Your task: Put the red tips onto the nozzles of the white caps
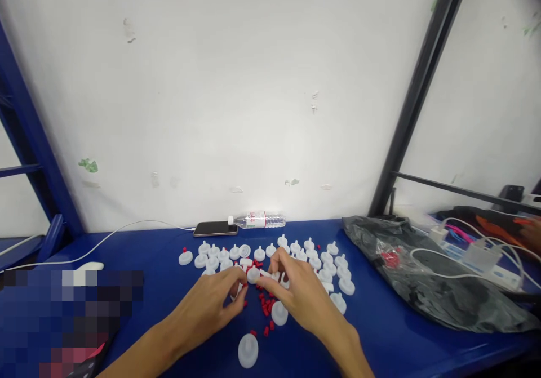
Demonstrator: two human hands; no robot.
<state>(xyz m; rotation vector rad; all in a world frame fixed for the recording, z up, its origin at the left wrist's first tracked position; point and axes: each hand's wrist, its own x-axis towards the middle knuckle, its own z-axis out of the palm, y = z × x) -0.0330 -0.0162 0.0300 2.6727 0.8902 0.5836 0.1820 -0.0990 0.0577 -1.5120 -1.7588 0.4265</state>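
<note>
My left hand [213, 305] and my right hand [296, 290] meet over a blue table [160, 265], fingers pinched together around a white round plastic cap [253, 275]. What else the fingertips hold is too small to tell. Several white caps [321, 259] lie in rows just beyond my hands. Small red plugs [266, 305] are scattered between my wrists. Two white caps lie nearer me, one cap [279, 313] by my right wrist and another cap [248, 350] at the front.
A phone [215, 228] on a white cable and a lying water bottle [260, 219] sit at the wall. A black plastic bag [422, 276] and a power strip [477, 259] with chargers lie right. A white mouse [88, 267] is left.
</note>
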